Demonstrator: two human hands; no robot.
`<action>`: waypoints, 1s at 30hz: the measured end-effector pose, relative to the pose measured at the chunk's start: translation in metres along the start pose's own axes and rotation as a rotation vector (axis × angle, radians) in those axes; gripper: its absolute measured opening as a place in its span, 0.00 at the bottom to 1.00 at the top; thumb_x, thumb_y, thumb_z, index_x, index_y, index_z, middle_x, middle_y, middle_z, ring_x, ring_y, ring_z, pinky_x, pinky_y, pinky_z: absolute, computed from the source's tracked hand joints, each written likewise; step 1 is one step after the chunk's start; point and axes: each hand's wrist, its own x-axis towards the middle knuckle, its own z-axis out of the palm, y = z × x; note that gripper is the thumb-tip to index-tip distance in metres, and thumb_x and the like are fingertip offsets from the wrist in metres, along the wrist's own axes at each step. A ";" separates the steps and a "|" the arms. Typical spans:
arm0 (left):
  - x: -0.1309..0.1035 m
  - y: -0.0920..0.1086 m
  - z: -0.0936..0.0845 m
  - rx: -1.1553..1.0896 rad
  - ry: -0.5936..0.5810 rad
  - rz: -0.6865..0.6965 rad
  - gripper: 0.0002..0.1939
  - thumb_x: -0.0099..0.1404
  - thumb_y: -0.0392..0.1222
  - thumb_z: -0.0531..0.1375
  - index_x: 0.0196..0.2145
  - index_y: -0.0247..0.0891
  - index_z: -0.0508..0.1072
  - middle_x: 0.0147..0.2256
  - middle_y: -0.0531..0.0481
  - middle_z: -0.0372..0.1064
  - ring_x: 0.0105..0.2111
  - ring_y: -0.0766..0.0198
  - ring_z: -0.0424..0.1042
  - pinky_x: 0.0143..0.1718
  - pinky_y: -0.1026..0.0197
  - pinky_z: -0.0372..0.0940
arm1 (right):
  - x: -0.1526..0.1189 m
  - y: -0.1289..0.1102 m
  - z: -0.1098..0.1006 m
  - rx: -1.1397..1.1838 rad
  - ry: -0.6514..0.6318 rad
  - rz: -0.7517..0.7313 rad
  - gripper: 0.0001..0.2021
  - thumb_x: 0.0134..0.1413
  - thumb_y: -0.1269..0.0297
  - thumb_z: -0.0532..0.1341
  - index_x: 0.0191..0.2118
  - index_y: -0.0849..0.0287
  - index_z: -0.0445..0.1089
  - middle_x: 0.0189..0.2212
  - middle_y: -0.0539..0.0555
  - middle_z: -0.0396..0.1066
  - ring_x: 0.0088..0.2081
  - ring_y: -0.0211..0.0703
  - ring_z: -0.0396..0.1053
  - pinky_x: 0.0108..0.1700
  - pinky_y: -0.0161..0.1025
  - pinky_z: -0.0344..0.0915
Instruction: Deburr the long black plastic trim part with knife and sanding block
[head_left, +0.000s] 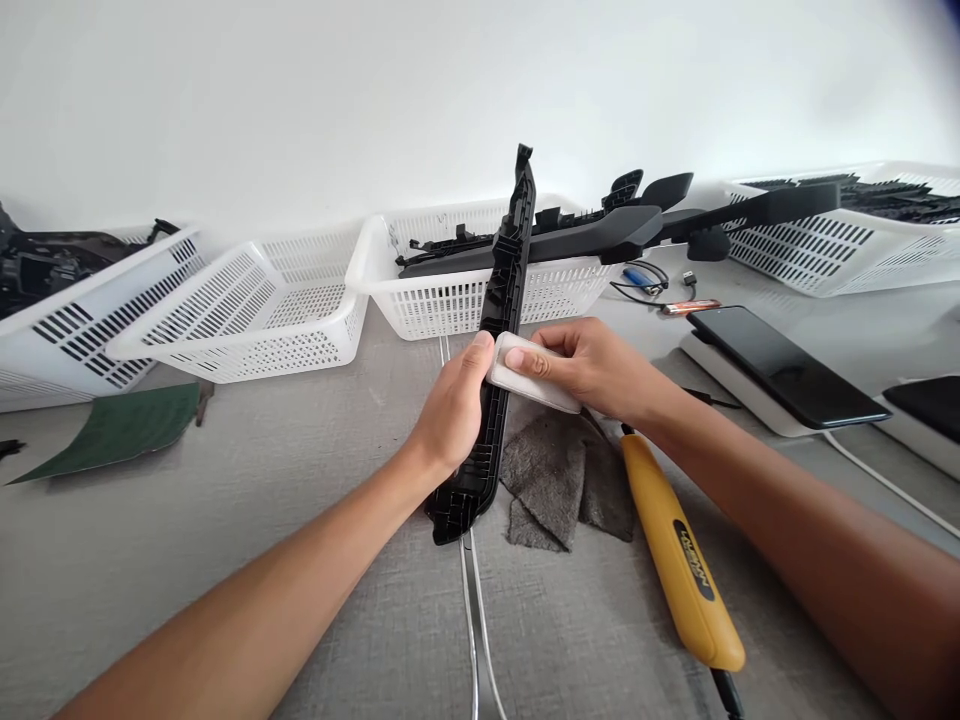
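Observation:
A long black plastic part (508, 270) stands slanted in the middle, its ribbed inner side facing me. My left hand (454, 410) is closed round its middle, with the thumb on top near the edge. In my right hand (585, 365) is a flat white pad (536, 378), pinched under the thumb, its left end against the edge of the black part close to my left thumb. A crumpled grey cloth (555, 480) lies beneath on the table, and a yellow tool (679, 560) with a black cable rests right of it, below my right forearm.
White baskets line the back: one with black parts (435, 305), one beside it (300, 345), others at far left (97, 330) and far right (810, 255). A phone (787, 365) sits on a white box. Green sheet (120, 430) at left; cables (472, 610) run below the part.

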 end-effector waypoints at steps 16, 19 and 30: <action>0.004 -0.010 -0.003 -0.075 0.113 -0.028 0.27 0.72 0.69 0.55 0.30 0.43 0.70 0.31 0.52 0.72 0.40 0.59 0.74 0.44 0.58 0.68 | -0.001 0.000 0.004 -0.110 -0.117 -0.059 0.35 0.49 0.28 0.68 0.21 0.57 0.60 0.19 0.43 0.50 0.23 0.32 0.48 0.23 0.36 0.42; 0.004 -0.009 -0.001 -0.092 0.059 -0.026 0.27 0.73 0.68 0.54 0.31 0.42 0.71 0.33 0.51 0.74 0.42 0.57 0.75 0.47 0.57 0.68 | -0.001 -0.002 0.002 -0.135 -0.034 -0.086 0.36 0.51 0.27 0.66 0.20 0.58 0.60 0.19 0.44 0.51 0.23 0.33 0.48 0.24 0.37 0.42; 0.001 0.000 0.000 -0.070 -0.095 -0.024 0.27 0.75 0.66 0.53 0.33 0.41 0.74 0.36 0.48 0.77 0.45 0.53 0.75 0.50 0.54 0.67 | -0.002 -0.003 -0.003 -0.053 0.030 -0.029 0.35 0.46 0.29 0.71 0.20 0.56 0.59 0.19 0.45 0.52 0.23 0.34 0.48 0.24 0.38 0.40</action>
